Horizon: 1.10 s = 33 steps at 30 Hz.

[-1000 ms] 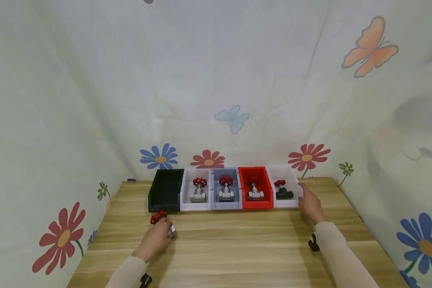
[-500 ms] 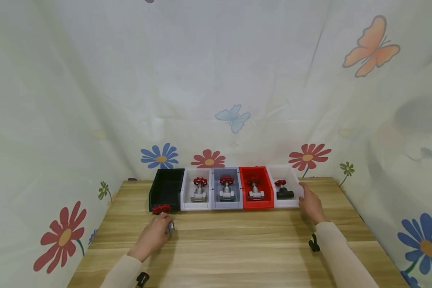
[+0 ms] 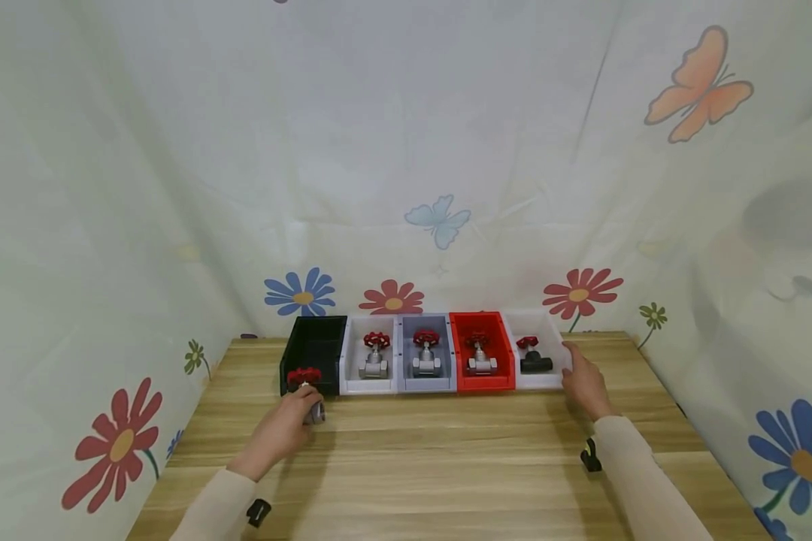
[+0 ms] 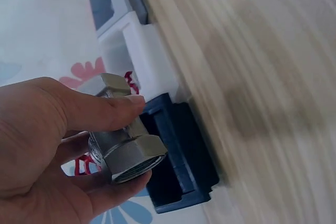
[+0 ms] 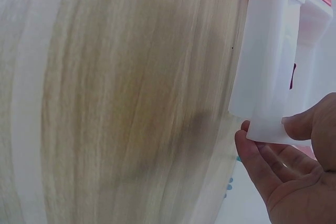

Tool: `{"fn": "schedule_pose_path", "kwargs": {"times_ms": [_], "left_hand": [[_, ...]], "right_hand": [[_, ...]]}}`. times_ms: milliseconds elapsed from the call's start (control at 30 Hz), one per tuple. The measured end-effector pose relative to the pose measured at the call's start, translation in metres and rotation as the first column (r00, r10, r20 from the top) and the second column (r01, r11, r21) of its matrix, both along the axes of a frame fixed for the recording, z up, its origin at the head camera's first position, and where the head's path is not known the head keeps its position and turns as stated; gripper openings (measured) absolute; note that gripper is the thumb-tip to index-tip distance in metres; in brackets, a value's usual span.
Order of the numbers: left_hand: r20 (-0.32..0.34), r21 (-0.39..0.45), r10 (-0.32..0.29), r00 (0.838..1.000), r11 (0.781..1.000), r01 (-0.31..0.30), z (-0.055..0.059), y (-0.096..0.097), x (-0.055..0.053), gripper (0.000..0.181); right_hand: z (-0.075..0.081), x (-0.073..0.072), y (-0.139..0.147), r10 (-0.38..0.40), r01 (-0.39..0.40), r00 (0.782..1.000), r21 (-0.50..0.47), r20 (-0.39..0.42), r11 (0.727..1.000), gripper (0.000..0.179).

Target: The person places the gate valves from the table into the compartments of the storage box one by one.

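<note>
My left hand [image 3: 280, 428] grips a metal gate valve [image 4: 131, 153] by its silver body, thumb on one side and fingers on the other. The valve's red handwheel [image 3: 304, 376] is over the front edge of the black bin [image 3: 321, 346], which stands leftmost in the row. At the row's other end, my right hand [image 3: 585, 383] pinches the side wall of a white bin [image 5: 262, 72] between thumb and fingers. Inside that bin sits a black-bodied valve with a red handwheel [image 3: 534, 363].
Between the end bins stand another white bin [image 3: 368, 388], a grey bin [image 3: 426, 386] and a red bin [image 3: 485, 384], each holding a silver valve with a red handwheel. All are joined side by side on the wooden table [image 3: 433, 466], before a flowered curtain [image 3: 352, 150].
My left hand has carried the valve away from me, from the table before the black bin to its front edge. My right hand has stayed on the white bin.
</note>
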<state>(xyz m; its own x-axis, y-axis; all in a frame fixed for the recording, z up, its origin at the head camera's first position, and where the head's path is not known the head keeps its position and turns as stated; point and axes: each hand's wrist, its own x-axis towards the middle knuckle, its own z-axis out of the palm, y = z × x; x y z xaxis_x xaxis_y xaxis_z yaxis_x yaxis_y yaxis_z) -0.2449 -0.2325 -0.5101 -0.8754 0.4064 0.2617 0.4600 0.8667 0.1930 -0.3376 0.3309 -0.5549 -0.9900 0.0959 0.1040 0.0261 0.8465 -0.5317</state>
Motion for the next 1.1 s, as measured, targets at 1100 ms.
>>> {"fn": "schedule_pose_path", "kwargs": {"times_ms": [1100], "left_hand": [[0.078, -0.055, -0.024, 0.997, 0.998, 0.028, 0.030, -0.014, -0.081, 0.043]], "right_hand": [[0.002, 0.001, -0.001, -0.003, 0.003, 1.000, -0.001, 0.006, 1.000, 0.057]]}}
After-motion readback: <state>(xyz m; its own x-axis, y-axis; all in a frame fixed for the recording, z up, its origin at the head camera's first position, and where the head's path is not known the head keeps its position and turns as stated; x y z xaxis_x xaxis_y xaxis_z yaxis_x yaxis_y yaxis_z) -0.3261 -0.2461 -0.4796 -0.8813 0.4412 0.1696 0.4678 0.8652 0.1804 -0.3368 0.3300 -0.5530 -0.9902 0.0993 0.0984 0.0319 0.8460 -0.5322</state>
